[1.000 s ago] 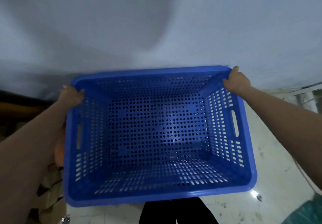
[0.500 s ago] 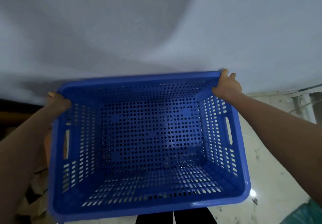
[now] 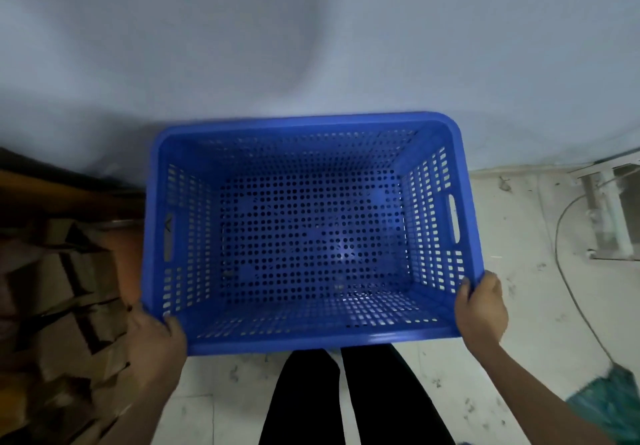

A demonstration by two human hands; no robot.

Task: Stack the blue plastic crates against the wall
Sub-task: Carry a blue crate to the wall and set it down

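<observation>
While the person's dark trouser legs (image 3: 346,403) filled the bottom centre of the frame, the left hand (image 3: 157,344) clasped the near left corner of the blue crate (image 3: 311,233) and the right hand (image 3: 479,302) clasped its near right corner, fingers curled over the rim. The crate looked light and stiff, an empty moulded plastic shell, so two corner grips seemed enough; the slots in its short sides offered a surer hold. It was rectangular, with a thick rounded rim, walls pierced by rows of slits and a floor dotted with round holes. It sat mid-frame over the pale floor (image 3: 519,306), its far edge close to the wall (image 3: 311,46), cardboard boxes (image 3: 62,306) at lower left.
</observation>
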